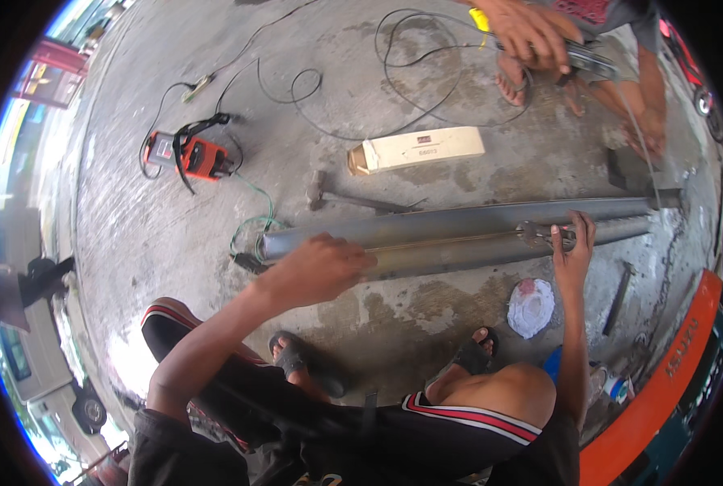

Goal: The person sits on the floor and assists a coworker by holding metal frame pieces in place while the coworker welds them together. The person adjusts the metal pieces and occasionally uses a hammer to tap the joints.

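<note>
Two long grey steel beams (pixel 459 223) lie side by side on the concrete, with a seam between them. My left hand (pixel 317 267) is closed over the left part of the near beam; its fingertips are partly hidden. Toward the right end, my right hand (pixel 574 243) has its thumb and fingers around the handles of metal locking pliers (pixel 536 235), whose jaws meet the near beam. Across from me a co-worker's hand (pixel 532 36) holds an electrode holder (pixel 592 63). From it a thin welding rod (pixel 637 117) reaches down to the beams' right end.
Beyond the beams are a hammer (pixel 353 198), a cardboard box (pixel 426 150) and an orange welding machine (pixel 187 154) with looping cables. A white round piece (pixel 532 308) and another hammer (pixel 618 298) lie near right. An orange vehicle panel (pixel 661 381) borders the right.
</note>
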